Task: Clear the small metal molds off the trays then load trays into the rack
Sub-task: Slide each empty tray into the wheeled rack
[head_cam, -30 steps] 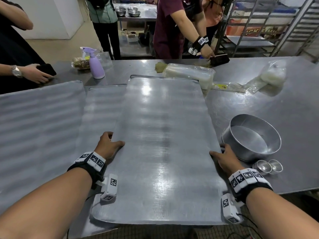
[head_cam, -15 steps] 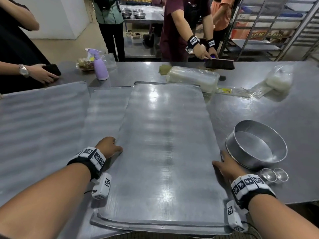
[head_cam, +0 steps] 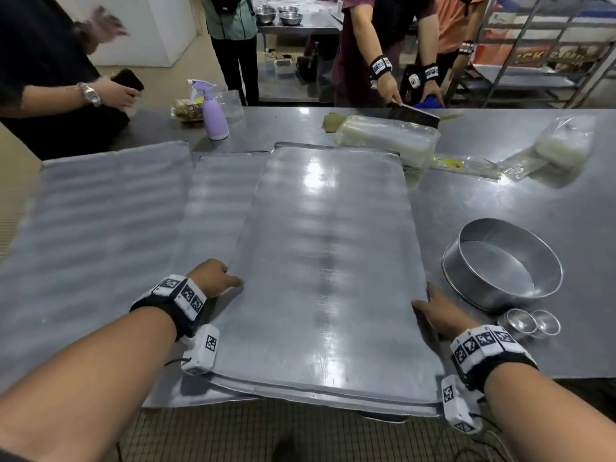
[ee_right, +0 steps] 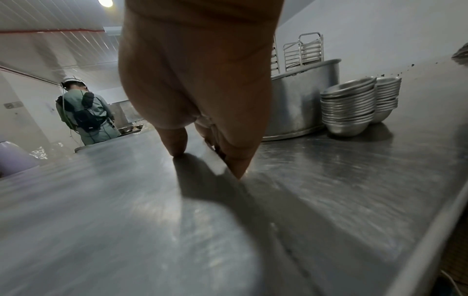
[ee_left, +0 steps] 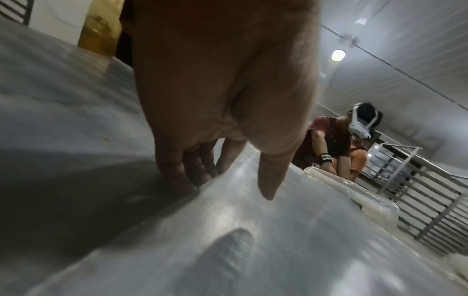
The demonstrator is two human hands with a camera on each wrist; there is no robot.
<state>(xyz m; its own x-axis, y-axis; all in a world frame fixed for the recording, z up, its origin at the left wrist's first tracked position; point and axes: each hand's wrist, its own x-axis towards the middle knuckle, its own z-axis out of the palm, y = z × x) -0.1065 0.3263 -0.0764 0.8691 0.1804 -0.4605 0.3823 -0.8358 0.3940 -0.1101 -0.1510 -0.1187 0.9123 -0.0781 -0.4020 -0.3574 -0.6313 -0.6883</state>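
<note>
- Since one second ago the top tray (head_cam: 328,261) has slid toward the person, so its near edge now hangs past the table (head_cam: 500,201) edge at 6 o'clock; both hands stayed on its long sides.
- Left hand (head_cam: 213,278) grips the tray's left rim: in the left wrist view the fingers (ee_left: 182,176) curl under the edge and the thumb lies on top.
- Right hand (head_cam: 436,315) holds the right rim in the same way, thumb on top, fingers at the edge. I judge this two-sided hold keeps the wide tray level for lifting.
- More trays (head_cam: 100,228) lie at 9 o'clock, one partly under the held tray.
- Small molds (head_cam: 533,323) are already off the tray, stacked at 3 o'clock, just beside a round pan (head_cam: 503,265).
- Plastic packet (head_cam: 386,138) touches the tray's far corner at 1 o'clock; a spray bottle (head_cam: 213,111) stands at 11 o'clock.
- Rack (head_cam: 550,45) stands behind the table at 1 o'clock; people working there may block the way.
</note>
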